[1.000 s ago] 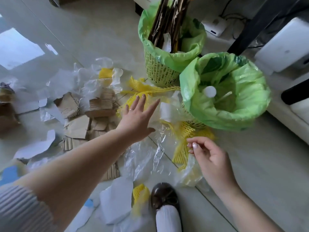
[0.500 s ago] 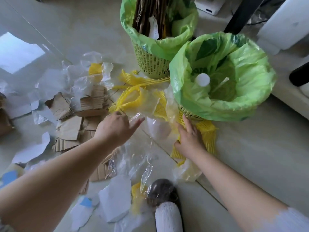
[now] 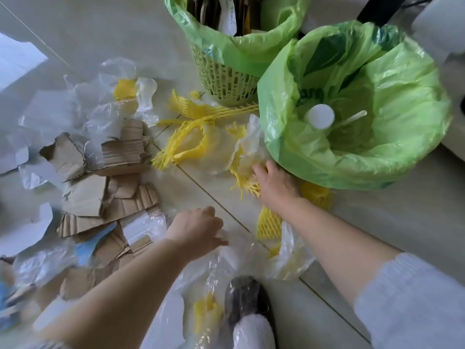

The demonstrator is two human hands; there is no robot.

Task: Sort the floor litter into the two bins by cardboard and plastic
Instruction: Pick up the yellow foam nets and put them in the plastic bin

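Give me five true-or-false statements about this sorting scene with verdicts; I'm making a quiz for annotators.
1. The nearer bin holds a white cap-like round piece. True.
2. The farther bin stands empty. False: brown cardboard strips stick up inside it.
3. The right hand rests on yellow foam netting beside the nearer bin. True.
4. The left hand holds a cardboard piece over a bin. False: it is low at the floor, on clear plastic film.
5. Torn cardboard pieces lie on the floor left of the hands. True.
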